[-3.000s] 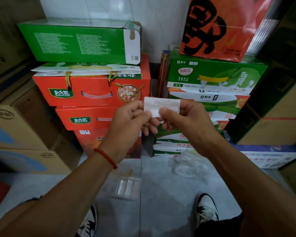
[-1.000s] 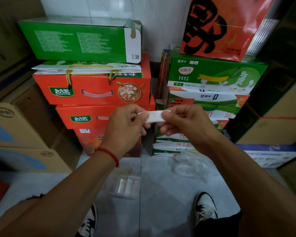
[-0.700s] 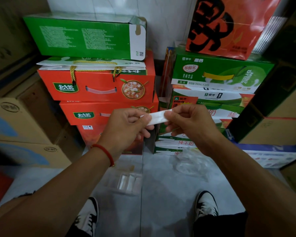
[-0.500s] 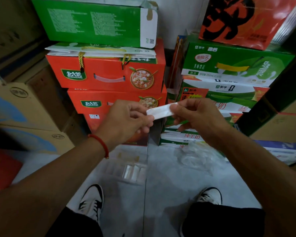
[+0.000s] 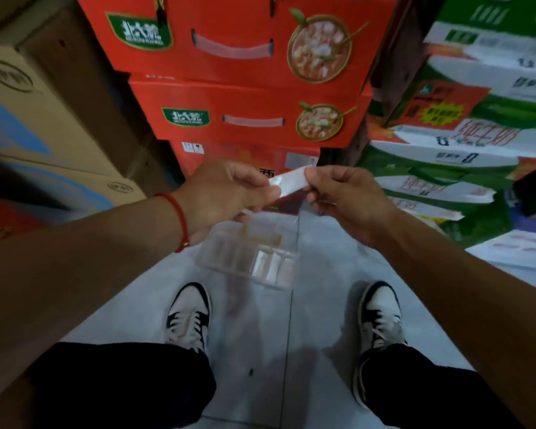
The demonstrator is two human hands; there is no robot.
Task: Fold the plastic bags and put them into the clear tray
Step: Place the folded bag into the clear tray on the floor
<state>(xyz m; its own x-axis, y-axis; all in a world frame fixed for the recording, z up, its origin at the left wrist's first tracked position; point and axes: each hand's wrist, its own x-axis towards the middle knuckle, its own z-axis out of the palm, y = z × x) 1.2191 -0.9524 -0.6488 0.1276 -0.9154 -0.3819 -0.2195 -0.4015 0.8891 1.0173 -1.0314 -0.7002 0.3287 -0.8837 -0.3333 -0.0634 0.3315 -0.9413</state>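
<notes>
My left hand (image 5: 223, 193) and right hand (image 5: 342, 196) each pinch 1 end of the folded bag (image 5: 288, 180), held above the clear tray (image 5: 226, 258) on the floor. I'd worry slick film springs open if either pinch eases, or drops beside the tray.

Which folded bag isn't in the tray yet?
The folded bag pinched between both hands, left hand and right hand. The other folded bags already lie inside the clear tray on the floor.
</notes>
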